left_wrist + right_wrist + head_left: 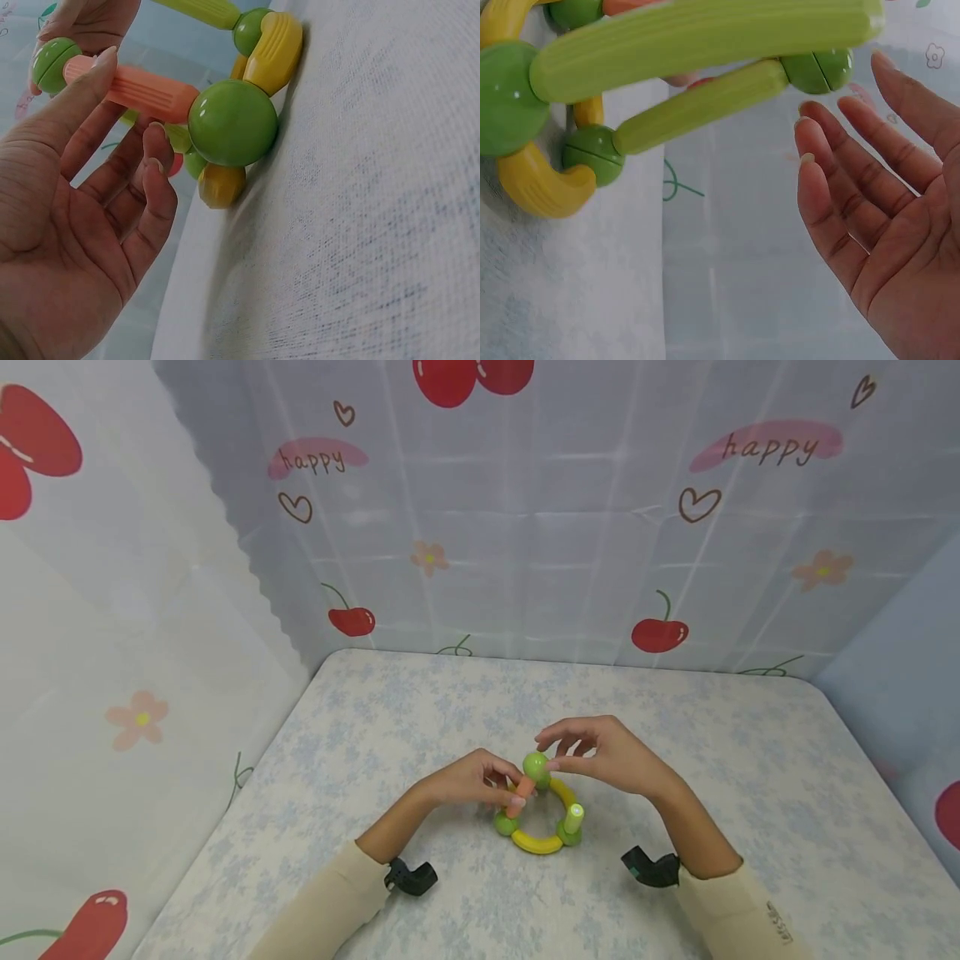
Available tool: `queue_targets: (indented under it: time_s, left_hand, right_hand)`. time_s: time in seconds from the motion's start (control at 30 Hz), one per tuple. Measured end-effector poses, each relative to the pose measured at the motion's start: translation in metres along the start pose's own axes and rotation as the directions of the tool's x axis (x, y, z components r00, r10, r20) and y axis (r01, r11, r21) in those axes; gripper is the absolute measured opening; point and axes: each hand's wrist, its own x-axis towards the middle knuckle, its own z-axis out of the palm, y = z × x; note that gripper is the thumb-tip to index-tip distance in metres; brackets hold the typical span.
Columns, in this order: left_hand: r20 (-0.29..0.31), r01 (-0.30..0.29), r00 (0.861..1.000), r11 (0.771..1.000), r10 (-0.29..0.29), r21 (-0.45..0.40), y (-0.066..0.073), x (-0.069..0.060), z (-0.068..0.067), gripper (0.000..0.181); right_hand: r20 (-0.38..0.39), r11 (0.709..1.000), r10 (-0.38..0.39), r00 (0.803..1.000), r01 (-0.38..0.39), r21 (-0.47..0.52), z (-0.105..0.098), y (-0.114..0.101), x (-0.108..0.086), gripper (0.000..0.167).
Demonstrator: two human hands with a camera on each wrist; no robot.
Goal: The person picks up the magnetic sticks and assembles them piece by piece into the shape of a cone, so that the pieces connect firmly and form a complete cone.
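A toy of rods and balls stands on the table. Its base is a ring of curved yellow rods [537,843] joined by green balls [233,122]. My left hand [480,778] pinches a leaning orange rod [150,91] between thumb and fingers. A green ball [536,765] caps the orange rod's upper end. Right beside that ball is my right hand [603,753], its fingers loosely bent; the right wrist view shows a gap between fingertips and ball. Two light green rods [705,49] rise from the ring; the nearer one's upper end is bare.
Pale blue floral cloth covers the table [360,710]. Behind it hangs a white curtain [525,568] printed with cherries and hearts, and another curtain [150,635] runs along the left. Each wrist wears a black camera [651,867].
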Motion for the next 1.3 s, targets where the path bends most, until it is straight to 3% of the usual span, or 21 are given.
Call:
queue_targets:
  time_s: [0.1, 0.17, 0.33, 0.43, 0.5, 0.73, 1.3]
  left_hand:
    - [-0.02, 0.005, 1.0, 1.0, -0.005, 0.013, 0.001, 0.0, 0.0, 0.03]
    - [-0.031, 0.012, 0.999, 1.0, -0.011, 0.017, 0.0, -0.001, -0.001, 0.03]
    - [-0.048, 0.019, 0.999, 0.999, -0.018, 0.026, -0.001, -0.002, -0.003, 0.03]
    - [-0.047, 0.014, 0.999, 0.999, -0.012, 0.033, -0.002, -0.004, -0.004, 0.03]
    - [-0.044, 0.008, 0.999, 1.0, -0.007, 0.03, -0.003, -0.004, -0.004, 0.031]
    - [-0.043, 0.003, 0.999, 1.0, -0.002, 0.007, -0.006, -0.001, -0.002, 0.026]
    - [-0.031, -0.018, 0.999, 0.999, 0.017, -0.038, -0.007, 0.0, -0.001, 0.025]
  right_hand:
    - [0.059, 0.999, 0.03, 0.998, -0.032, 0.031, -0.011, 0.005, -0.005, 0.025]
    - [0.144, 0.997, 0.043, 0.989, -0.053, 0.065, -0.017, 0.009, -0.008, 0.022]
    - [0.372, 0.986, 0.011, 0.928, -0.071, 0.15, -0.024, 0.013, -0.012, 0.025]
    - [0.435, 0.984, -0.019, 0.9, -0.061, 0.17, -0.02, 0.014, -0.011, 0.028]
    - [0.445, 0.985, -0.029, 0.895, -0.051, 0.165, -0.016, 0.014, -0.009, 0.026]
    - [0.397, 0.994, -0.033, 0.917, -0.012, 0.11, -0.006, 0.017, -0.006, 0.016]
    - [0.335, 1.0, 0.023, 0.942, -0.023, -0.002, 0.003, 0.018, 0.002, 0.007]
